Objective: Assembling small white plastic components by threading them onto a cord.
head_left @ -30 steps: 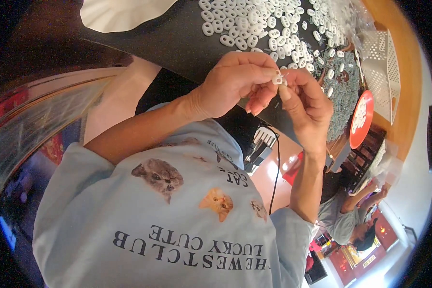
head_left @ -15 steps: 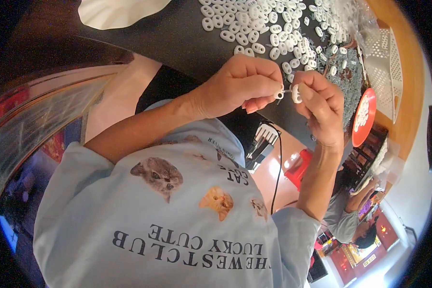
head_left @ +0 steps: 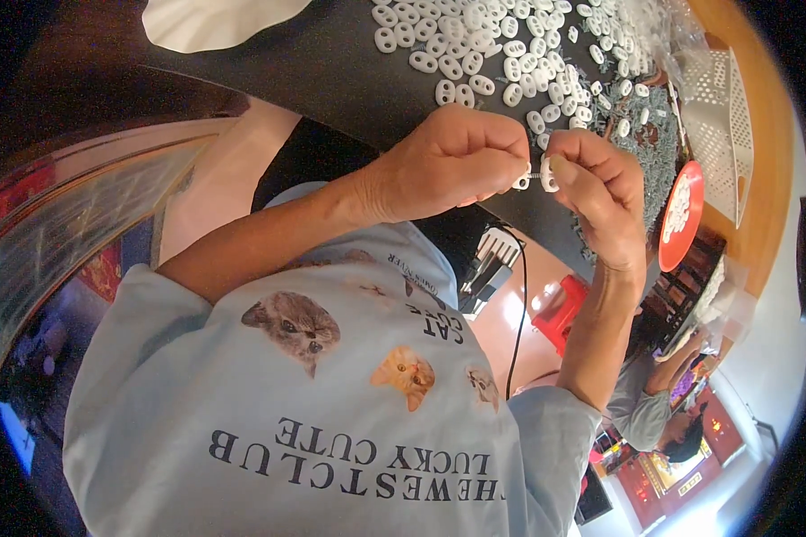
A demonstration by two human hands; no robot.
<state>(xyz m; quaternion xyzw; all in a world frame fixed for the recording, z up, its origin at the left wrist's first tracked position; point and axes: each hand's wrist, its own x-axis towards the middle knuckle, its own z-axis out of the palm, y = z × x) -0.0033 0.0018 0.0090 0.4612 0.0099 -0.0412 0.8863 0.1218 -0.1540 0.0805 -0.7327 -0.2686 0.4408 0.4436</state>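
My left hand (head_left: 457,161) is closed in a pinch on a small white plastic piece (head_left: 522,182), mostly hidden by the thumb and fingers. Facing it, my right hand (head_left: 604,192) pinches a white oval two-hole cord lock (head_left: 548,175) between thumb and forefinger. A thin metal spring (head_left: 535,176) bridges the narrow gap between the two pieces. Both hands are raised over the near edge of the dark table (head_left: 313,94). Beyond them lies a spread of loose white oval cord locks (head_left: 448,67).
A heap of small grey springs (head_left: 658,166) lies to the right, beside a red dish (head_left: 681,219) holding white pieces. Behind stands a white perforated basket (head_left: 718,125). A white wavy-edged bowl (head_left: 219,22) is at far left. Another person (head_left: 658,412) is at lower right, near a red stool (head_left: 560,313).
The two pinched pieces have come slightly closer together, and the spring between them looks shorter. My left fingers have curled in more.
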